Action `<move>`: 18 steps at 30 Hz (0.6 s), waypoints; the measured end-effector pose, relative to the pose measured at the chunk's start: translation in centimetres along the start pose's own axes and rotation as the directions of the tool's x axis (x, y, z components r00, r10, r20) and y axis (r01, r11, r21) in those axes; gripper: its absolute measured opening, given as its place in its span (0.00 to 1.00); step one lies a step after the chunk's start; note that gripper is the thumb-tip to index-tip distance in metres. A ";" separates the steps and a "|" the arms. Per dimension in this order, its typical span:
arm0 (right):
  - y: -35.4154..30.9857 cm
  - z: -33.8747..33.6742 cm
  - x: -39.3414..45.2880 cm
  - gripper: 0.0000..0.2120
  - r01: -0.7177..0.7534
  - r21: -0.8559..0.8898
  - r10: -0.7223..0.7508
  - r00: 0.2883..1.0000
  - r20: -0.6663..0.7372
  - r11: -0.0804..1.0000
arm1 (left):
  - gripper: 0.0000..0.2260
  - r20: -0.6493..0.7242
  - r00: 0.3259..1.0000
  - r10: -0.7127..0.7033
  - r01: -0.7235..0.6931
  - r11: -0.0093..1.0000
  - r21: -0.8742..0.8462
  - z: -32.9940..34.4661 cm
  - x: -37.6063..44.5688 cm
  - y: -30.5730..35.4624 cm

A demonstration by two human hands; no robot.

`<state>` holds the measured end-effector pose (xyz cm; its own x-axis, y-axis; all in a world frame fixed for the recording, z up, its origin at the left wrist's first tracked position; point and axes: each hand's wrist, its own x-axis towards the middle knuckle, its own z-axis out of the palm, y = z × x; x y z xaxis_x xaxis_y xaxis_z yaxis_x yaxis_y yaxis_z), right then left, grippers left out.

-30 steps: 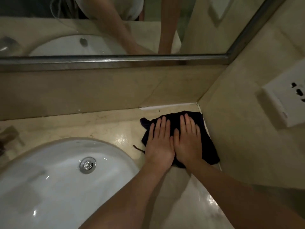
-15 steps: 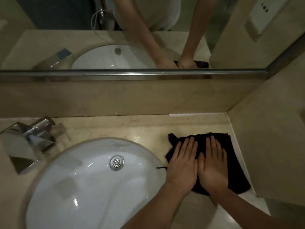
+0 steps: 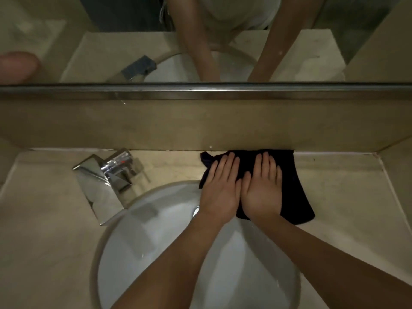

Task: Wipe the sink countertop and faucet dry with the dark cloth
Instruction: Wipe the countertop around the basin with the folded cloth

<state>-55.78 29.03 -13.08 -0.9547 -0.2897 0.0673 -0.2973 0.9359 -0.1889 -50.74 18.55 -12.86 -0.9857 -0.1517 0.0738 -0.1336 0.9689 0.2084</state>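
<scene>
The dark cloth (image 3: 294,188) lies flat on the beige marble countertop (image 3: 343,197), behind the right rim of the white sink basin (image 3: 160,246) and up against the backsplash. My left hand (image 3: 220,188) and my right hand (image 3: 262,190) press side by side on the cloth, palms down, fingers straight and pointing at the wall. The cloth's left half is mostly hidden under them. The chrome faucet (image 3: 107,181) stands at the sink's back left, well apart from the cloth.
A mirror with a metal lower frame (image 3: 200,88) runs above the stone backsplash (image 3: 156,126). A side wall (image 3: 399,161) closes the counter's right end. More countertop stretches left of the faucet (image 3: 40,219).
Both hands have slid the cloth left along the back of the counter, from the right corner to behind the sink rim. The view has shifted, and the whole faucet now shows.
</scene>
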 end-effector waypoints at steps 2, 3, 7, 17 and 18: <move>-2.4 0.5 -0.3 0.29 0.001 0.016 -0.001 1.000 -0.015 1.000 | 0.25 0.002 1.000 -0.019 0.019 0.999 0.030 -0.4 -0.7 -2.3; -3.7 0.6 -0.4 0.29 0.006 0.024 -0.005 1.000 -0.018 1.000 | 0.25 -0.004 0.999 -0.033 0.033 0.999 0.034 -0.6 -1.1 -3.3; -8.9 1.7 -1.2 0.28 0.059 0.057 -0.058 0.998 -0.016 0.997 | 0.25 -0.065 0.993 -0.102 0.109 0.987 0.119 -1.7 -2.7 -7.8; -18.2 3.5 -2.3 0.27 0.297 0.142 -0.302 0.953 0.011 0.944 | 0.24 -0.125 0.948 -0.292 0.303 0.950 0.081 -2.8 -5.5 -15.8; -18.1 3.5 -2.1 0.26 0.329 0.149 -0.334 0.942 0.011 0.932 | 0.23 -0.139 0.941 -0.309 0.320 0.945 0.063 -2.7 -5.5 -15.6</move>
<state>-48.38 11.99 -13.28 -0.8005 -0.5879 0.1162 -0.5925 0.7474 -0.3005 -42.94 3.71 -13.93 -0.8715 -0.4698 0.1406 -0.4484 0.8795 0.1593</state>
